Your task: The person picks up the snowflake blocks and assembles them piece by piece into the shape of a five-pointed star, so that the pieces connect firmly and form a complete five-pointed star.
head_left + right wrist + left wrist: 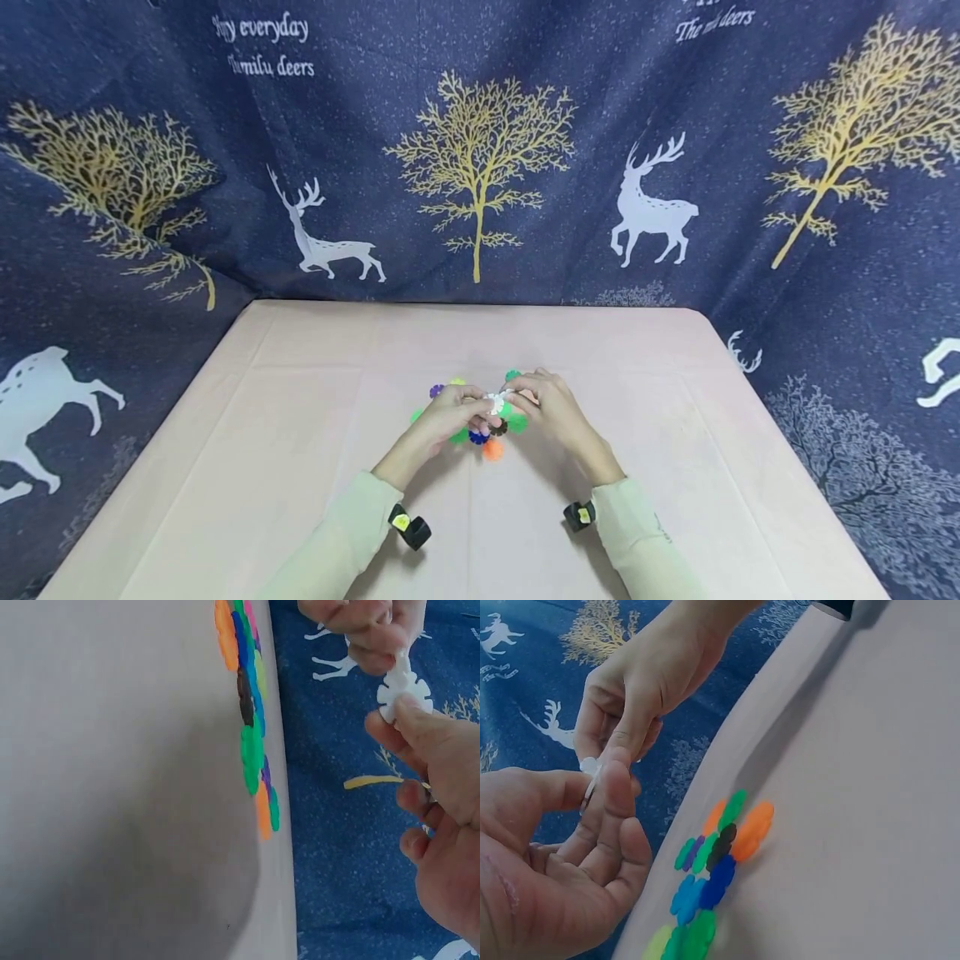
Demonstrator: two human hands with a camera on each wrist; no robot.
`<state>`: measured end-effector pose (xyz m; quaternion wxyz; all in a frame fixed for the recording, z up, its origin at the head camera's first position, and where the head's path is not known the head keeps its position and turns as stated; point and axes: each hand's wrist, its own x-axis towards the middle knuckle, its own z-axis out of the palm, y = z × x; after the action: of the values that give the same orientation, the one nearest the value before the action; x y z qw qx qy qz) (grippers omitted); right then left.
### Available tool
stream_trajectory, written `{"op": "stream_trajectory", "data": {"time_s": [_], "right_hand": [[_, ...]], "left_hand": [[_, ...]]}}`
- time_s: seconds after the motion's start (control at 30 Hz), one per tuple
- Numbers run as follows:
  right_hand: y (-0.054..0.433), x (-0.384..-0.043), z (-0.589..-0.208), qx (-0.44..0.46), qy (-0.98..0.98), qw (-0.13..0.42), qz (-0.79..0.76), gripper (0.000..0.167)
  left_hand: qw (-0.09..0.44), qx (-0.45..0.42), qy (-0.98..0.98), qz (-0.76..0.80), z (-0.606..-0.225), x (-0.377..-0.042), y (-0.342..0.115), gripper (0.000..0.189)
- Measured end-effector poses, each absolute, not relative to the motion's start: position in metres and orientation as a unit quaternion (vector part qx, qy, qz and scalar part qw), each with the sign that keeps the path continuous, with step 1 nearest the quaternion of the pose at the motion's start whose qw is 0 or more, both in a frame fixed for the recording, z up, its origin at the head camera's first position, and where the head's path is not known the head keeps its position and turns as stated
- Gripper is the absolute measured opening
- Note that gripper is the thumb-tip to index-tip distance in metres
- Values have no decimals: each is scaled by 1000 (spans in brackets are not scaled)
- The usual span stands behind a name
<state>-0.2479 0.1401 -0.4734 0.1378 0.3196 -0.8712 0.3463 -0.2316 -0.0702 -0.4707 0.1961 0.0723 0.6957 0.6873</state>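
Note:
Over the middle of the table, both hands meet at small white snowflake discs. My right hand (442,750) pinches a notched white disc (405,694) between thumb and fingers. Its edge meets a second white piece (402,661), which stands at an angle to it, in the fingers of my left hand (450,415). In the left wrist view, that left hand's thumb and index finger grip a white disc (590,784) seen nearly edge-on, while the right hand's fingertips (622,746) close in on it from above. Fingers hide part of both discs.
Loose coloured discs lie beneath and around the hands: an orange disc (492,451), a dark brown disc (498,427), a dark blue disc (477,437), several greens and a purple disc (437,390). The pink-covered table (637,375) ends at a dark blue deer-print curtain (525,267).

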Motion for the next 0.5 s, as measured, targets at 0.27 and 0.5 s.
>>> {"op": "stream_trajectory", "data": {"time_s": [0.27,0.5], "right_hand": [[146,-253,-486,254,-896,50,362,23],[146,-257,-494,210,-917,25,340,33]], "left_hand": [[186,80,714,670,-474,-230,-77,17],[188,77,720,664,-473,-227,-81,17]]}}
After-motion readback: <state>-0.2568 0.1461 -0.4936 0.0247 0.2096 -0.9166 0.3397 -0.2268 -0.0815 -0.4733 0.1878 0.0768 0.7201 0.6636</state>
